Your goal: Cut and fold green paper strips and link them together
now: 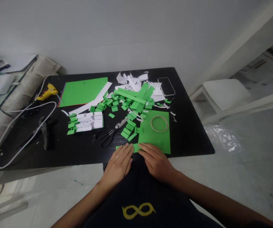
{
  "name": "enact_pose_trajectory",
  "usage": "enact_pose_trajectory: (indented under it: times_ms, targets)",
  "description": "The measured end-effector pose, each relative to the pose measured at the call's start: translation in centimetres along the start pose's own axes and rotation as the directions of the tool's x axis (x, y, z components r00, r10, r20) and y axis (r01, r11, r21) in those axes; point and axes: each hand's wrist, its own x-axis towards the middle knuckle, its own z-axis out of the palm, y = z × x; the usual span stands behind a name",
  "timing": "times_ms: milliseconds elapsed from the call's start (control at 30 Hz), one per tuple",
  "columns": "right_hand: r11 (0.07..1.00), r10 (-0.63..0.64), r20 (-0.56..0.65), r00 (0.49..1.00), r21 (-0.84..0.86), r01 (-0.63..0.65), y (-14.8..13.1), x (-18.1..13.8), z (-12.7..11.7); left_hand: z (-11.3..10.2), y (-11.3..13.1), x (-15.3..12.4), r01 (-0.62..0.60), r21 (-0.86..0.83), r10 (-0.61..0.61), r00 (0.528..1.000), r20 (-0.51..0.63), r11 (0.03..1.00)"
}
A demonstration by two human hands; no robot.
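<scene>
A green paper strip (136, 148) lies along the table's front edge, partly over a larger green sheet (154, 139). My left hand (119, 161) rests on the strip's left part, its fingers stretched out and laid flat. From the right, my right hand (155, 161) presses its extended fingertips on the same strip, a small gap from the left ones. Under the fingers the strip is hidden. Just beyond sit folded green paper pieces (129, 129) and black-handled scissors (114, 131), blades pointing away to the right. A ring-shaped roll (159, 123) lies on the green sheet.
Green strips (138, 96) and white paper scraps (133, 83) are heaped at the back. Left are a white-and-green folded-paper piece (89, 122), a green sheet (84, 90), a yellow glue gun (48, 91) with its cable, and pliers (44, 133). A phone-shaped frame (166, 86) lies back right.
</scene>
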Motion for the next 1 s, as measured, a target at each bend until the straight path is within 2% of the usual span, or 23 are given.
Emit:
enact_pose_trajectory:
  times_ms: [300,633,800,1000]
  targets:
    - [0.999,0.047,0.028,0.998,0.01,-0.047,-0.1,0.3,-0.1,0.7,0.1,-0.3,0.067,-0.037,-0.065,0.996,0.054,0.997]
    - [0.991,0.136,-0.015,0.991,-0.009,-0.136,2.0,-2.0,-1.8,0.6,0.2,-0.2,0.08,-0.031,-0.078,0.996,0.052,0.996]
    - [0.987,0.155,-0.054,0.986,-0.042,-0.157,2.0,-1.7,-1.8,0.4,0.7,0.4,0.087,-0.006,-0.086,0.995,0.047,0.996]
    - [0.993,0.116,0.013,0.993,-0.003,-0.115,2.6,-1.1,-2.2,0.5,0.6,0.5,0.101,-0.043,-0.101,0.995,0.0,0.994]
